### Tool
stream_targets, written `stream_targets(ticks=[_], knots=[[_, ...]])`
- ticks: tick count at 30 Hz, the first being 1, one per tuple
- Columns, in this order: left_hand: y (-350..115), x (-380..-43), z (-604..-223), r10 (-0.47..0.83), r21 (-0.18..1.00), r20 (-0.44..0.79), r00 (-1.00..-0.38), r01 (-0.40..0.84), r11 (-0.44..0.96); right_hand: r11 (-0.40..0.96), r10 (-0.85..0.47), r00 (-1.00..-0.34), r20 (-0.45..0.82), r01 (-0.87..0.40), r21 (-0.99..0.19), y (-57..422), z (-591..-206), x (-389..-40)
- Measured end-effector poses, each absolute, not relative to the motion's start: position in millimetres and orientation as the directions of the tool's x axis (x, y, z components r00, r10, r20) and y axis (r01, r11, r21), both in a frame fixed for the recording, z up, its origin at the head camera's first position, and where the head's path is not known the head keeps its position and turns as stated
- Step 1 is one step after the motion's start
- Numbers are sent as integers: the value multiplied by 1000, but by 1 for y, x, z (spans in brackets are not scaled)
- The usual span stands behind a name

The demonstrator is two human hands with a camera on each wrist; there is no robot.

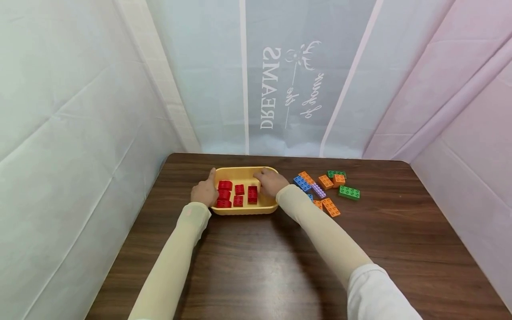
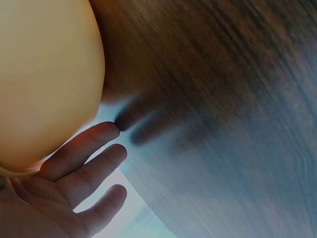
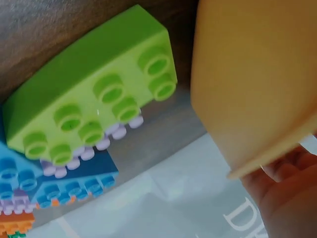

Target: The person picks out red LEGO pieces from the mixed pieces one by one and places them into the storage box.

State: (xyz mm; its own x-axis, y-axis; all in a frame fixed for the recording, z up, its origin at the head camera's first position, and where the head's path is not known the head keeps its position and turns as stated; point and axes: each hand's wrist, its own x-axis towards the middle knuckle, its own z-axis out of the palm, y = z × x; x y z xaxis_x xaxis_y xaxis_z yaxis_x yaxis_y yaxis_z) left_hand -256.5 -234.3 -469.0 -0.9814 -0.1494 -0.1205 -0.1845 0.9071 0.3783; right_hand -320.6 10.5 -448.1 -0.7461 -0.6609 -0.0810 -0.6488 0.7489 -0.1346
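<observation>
A yellow tray stands near the table's far edge, with several red toy bricks inside. At its left end my left hand grips the rim; in the left wrist view, loosely bent fingers lie along the outer wall. My right hand reaches over the right end, beside the rightmost red brick. In the right wrist view the hand is behind the tray's rim; the fingertips are hidden, so whether they hold anything cannot be told.
Right of the tray lie loose bricks: a blue brick, a purple brick, several orange bricks and a green brick. A light green brick is close to the tray's right wall. White cloth hangs behind the table.
</observation>
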Motion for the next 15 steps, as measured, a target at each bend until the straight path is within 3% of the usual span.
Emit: stream_targets(ticks=[11, 15], knots=[[-230, -252, -463, -131, 370, -139, -982, -174, 913, 767, -635, -772, -31, -625, -149, 55, -420, -301], [-232, -251, -461, -129, 371, -142, -981, -174, 912, 776, -616, -786, -59, -592, -217, 79, -414, -292]])
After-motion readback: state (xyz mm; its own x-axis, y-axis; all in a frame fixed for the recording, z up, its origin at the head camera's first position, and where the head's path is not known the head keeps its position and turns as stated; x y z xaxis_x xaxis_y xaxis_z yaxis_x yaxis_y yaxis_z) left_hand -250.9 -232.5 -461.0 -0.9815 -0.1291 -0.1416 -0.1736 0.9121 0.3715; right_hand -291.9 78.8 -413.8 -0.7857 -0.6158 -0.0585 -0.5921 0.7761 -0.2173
